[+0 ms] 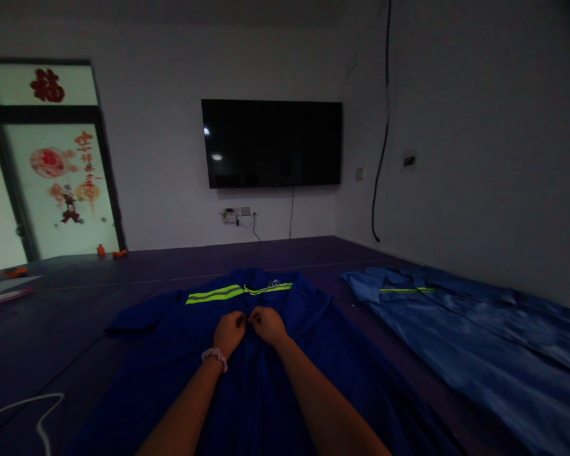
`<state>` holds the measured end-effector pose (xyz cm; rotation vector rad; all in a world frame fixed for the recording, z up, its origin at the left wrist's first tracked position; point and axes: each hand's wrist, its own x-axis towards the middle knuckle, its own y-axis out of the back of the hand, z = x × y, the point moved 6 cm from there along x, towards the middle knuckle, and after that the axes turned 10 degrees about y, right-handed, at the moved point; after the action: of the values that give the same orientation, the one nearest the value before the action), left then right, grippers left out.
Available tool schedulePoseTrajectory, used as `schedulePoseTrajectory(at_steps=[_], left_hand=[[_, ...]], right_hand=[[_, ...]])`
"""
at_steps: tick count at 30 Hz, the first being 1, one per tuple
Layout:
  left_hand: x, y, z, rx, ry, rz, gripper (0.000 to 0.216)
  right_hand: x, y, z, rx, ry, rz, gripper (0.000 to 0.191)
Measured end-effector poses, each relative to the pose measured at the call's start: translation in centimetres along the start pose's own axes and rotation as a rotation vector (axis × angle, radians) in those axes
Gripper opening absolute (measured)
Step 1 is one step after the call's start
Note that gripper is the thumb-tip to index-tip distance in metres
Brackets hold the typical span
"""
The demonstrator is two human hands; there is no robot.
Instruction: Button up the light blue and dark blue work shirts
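Note:
A dark blue work jacket [180,354] lies spread out before me, its collar end away from me. Yellow-green reflective strips [216,294] cross its chest. My left hand [229,332], with a pale scrunchie [215,358] round the wrist, pinches the jacket's front opening just below the strips. Close against it, my right hand [268,325] pinches the same front edge from the other side. The fingertips of both hands nearly meet there. Whatever small part of the front sits between them is hidden by the fingers and the dim light.
A lighter blue garment [475,342] with a thin yellow-green strip lies to the right on the purple surface [171,266]. A white cable [33,399] curls at lower left. Small orange items [101,251] stand near the door. A television [273,144] hangs on the far wall.

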<state>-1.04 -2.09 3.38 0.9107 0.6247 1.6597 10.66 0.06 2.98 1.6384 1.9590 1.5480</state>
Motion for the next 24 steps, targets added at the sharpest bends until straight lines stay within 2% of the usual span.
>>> schedulePoseTrajectory(at_steps=[24], left_hand=[[-0.1,-0.1,0.0,-0.052,0.006,-0.012,0.020]], right_hand=[[0.6,-0.7,1.7,0.156,-0.089,0.059,0.011]])
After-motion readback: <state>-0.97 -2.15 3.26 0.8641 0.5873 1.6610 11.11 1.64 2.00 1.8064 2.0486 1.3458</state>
